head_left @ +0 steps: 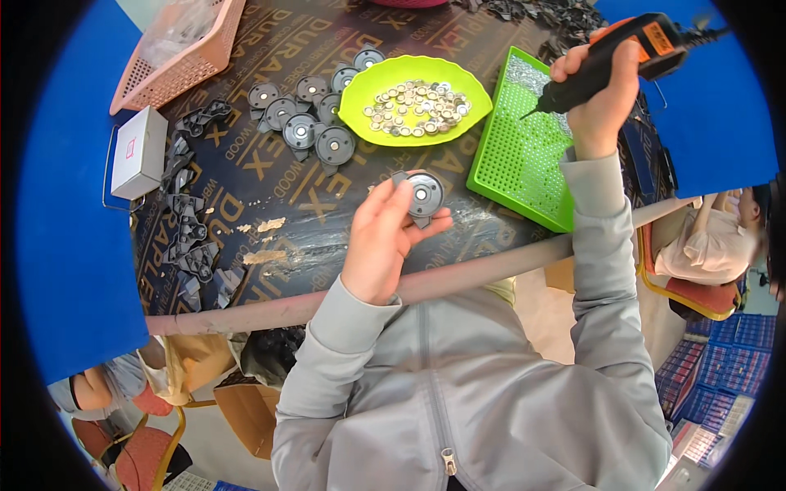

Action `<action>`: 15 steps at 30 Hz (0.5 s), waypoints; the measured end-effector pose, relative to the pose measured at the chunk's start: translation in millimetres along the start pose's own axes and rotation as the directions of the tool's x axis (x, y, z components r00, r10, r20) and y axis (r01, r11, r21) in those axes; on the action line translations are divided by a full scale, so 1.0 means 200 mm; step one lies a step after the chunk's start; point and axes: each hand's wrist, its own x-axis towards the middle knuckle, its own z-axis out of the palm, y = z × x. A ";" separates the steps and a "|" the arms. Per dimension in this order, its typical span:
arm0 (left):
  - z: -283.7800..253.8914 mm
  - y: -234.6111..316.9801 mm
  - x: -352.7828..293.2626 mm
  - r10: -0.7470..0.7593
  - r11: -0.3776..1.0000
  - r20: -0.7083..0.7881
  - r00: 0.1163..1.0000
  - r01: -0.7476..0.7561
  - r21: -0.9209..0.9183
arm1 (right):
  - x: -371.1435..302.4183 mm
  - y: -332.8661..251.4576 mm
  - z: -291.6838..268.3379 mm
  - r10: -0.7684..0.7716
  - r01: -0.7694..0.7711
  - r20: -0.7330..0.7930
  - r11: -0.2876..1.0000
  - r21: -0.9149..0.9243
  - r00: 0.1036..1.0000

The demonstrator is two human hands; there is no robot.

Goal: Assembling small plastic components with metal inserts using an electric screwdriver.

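Note:
A dark grey round plastic part [430,196] with a silver disc in its middle is held between the thumb and fingers of my left hand [381,237], above the near part of the table. My right hand [607,102] grips a black electric screwdriver [565,96] with an orange label. Its thin bit points left and down over a green perforated tray [517,208], apart from the round part. Small shiny metal pieces, too small to make out, lie in that tray. Beyond my left hand stands a yellow-green bowl [354,92] of small round metal pieces [417,108].
Several similar grey round parts [334,147] lie left of the bowl. Dark plastic pieces [188,225] line the table's left side, near a white box [139,155] and a pink basket [176,74]. A pale rounded rail [458,282] runs along the front edge. Other people sit at both sides.

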 end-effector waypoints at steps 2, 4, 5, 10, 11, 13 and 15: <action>-0.02 0.00 0.00 0.005 1.000 0.016 1.000 -0.005 -0.014 | 0.01 0.05 -0.01 0.001 0.001 -0.031 0.999 0.048 1.000; -0.02 -0.01 0.01 0.010 1.000 0.030 0.999 -0.009 -0.027 | 0.00 0.06 -0.03 -0.003 0.003 -0.015 1.000 0.004 1.000; -0.02 -0.01 0.01 0.010 1.000 0.035 0.999 -0.010 -0.019 | 0.00 0.07 -0.03 -0.002 0.002 -0.017 1.000 -0.002 1.000; -0.02 -0.01 0.01 0.007 1.000 0.044 0.999 -0.008 0.008 | -0.01 0.09 -0.04 0.018 -0.018 -0.014 1.000 -0.022 1.000; -0.02 -0.02 0.01 0.007 1.000 0.045 0.999 -0.007 0.009 | -0.01 0.09 -0.04 0.015 -0.015 -0.006 0.999 -0.031 1.000; -0.02 -0.02 0.01 0.006 1.000 0.047 0.999 -0.007 0.011 | -0.02 0.09 -0.04 0.020 -0.021 -0.007 0.999 -0.031 1.000; -0.02 -0.01 0.01 0.011 1.000 0.054 0.998 -0.011 0.014 | -0.02 0.10 -0.04 0.026 -0.027 -0.008 0.999 -0.029 1.000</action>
